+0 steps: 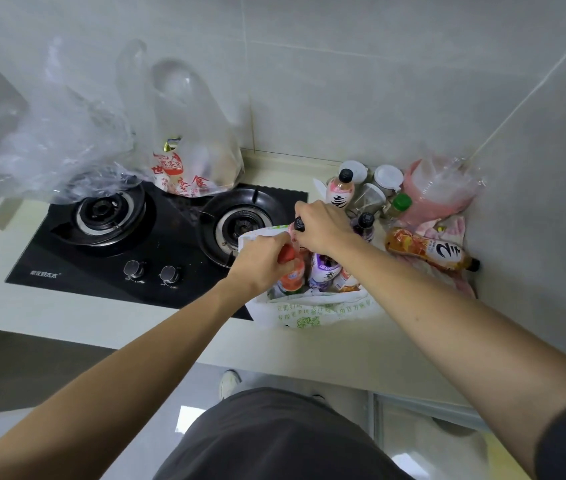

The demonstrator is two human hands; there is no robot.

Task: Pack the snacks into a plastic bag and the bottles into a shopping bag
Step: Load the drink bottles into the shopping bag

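Presently, left hand (pixel 264 261) is gripping a red-capped bottle (pixel 290 268); right hand (pixel 319 226) is clasping a black-capped bottle (pixel 299 225) over the crinkled white shopping bag (pixel 309 313).

Both bare forearms reached forward. The left hand (pixel 264 261) and the right hand (pixel 323 225) were curled, apparently each gripping something, nearly touching.

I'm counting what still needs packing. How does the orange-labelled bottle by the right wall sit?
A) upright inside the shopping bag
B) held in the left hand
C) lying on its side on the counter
C: the orange-labelled bottle lies flat, outside the shopping bag.
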